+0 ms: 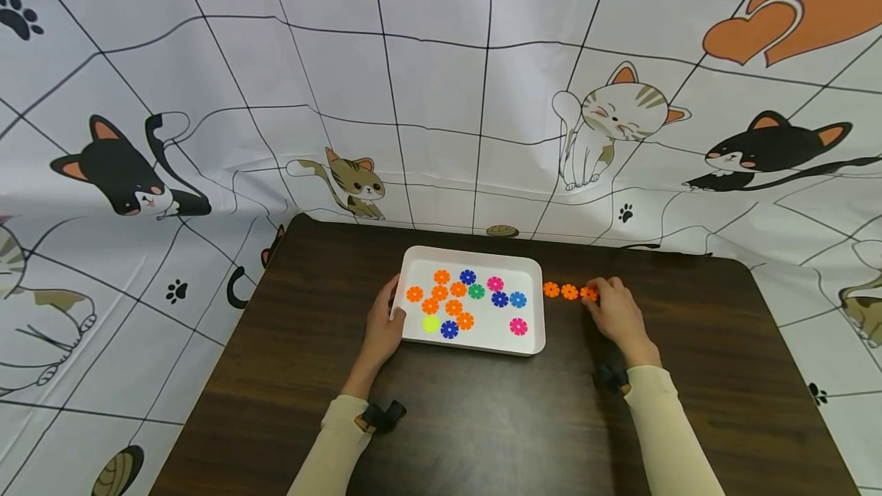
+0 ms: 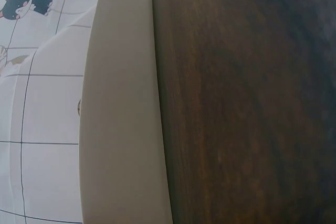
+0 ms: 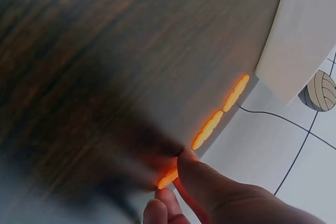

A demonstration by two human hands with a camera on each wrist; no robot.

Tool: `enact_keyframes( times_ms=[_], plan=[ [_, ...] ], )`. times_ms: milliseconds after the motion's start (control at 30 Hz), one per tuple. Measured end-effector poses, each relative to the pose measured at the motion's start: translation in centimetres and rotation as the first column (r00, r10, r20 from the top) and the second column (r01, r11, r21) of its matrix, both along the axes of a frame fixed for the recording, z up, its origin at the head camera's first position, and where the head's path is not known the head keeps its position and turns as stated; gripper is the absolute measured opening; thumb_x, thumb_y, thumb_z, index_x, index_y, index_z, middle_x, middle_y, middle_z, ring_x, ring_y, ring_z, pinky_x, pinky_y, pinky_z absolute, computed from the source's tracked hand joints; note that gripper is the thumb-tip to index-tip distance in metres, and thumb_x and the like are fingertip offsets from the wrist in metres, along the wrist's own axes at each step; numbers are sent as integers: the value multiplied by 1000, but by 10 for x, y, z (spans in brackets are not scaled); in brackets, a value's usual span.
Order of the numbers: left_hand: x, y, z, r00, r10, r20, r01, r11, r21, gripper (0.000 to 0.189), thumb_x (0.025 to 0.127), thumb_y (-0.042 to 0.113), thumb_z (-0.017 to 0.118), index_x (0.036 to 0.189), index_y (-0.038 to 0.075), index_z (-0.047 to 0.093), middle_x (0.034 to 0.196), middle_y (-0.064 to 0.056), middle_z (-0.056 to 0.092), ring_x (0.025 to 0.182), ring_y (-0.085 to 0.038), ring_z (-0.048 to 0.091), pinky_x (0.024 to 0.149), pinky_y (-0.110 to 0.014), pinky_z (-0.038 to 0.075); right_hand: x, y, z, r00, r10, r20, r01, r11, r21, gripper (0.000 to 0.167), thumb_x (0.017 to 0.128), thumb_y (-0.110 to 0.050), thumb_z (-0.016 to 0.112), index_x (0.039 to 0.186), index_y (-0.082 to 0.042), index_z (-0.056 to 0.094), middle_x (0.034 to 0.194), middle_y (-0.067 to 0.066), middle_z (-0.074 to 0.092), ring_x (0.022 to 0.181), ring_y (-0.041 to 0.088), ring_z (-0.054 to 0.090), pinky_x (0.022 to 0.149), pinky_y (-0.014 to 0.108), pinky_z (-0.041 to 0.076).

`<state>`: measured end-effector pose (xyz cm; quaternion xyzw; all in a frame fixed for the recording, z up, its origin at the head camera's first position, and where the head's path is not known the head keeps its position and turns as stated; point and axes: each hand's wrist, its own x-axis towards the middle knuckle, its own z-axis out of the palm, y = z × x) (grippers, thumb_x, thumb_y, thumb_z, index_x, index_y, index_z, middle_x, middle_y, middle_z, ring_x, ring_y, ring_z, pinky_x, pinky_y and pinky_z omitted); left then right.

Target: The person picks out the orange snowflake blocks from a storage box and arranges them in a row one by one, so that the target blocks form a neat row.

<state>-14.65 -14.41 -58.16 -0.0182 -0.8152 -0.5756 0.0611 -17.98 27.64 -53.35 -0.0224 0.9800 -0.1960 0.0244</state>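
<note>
A white tray (image 1: 485, 334) stands on the dark table with several notched plastic discs in it: orange ones (image 1: 439, 292), dark blue ones (image 1: 449, 329), pink ones (image 1: 518, 326), a green one (image 1: 476, 292), a light blue one and a yellow one. My left hand (image 1: 383, 327) grips the tray's left side, thumb at the rim; in the left wrist view the tray wall (image 2: 121, 98) hides most of that hand. Right of the tray, my right hand (image 1: 618, 316) pinches an orange disc (image 3: 167, 178) at the right end of a row with two more orange discs (image 1: 569, 292).
The dark wood table (image 1: 482, 427) runs back to a white cloth (image 1: 441, 151) printed with cats and a grid. A dark strap with a camera (image 1: 384, 416) sits on the left wrist, another (image 1: 612, 379) on the right.
</note>
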Motion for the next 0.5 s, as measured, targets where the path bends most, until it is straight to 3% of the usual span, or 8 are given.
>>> enact_keyframes(
  times_ms=[500],
  plan=[
    [2,0,3,1000,0,10,0,1000,-2,63,95,-6,42,157,4,35,158,-22,42,137,-41,48,115,-60,39,1,0,-3,999,-20,-31,19,1000,-20,40,100,-22,64,131,2,59,122,28,54,103,43,58,79,58,51]
  ],
)
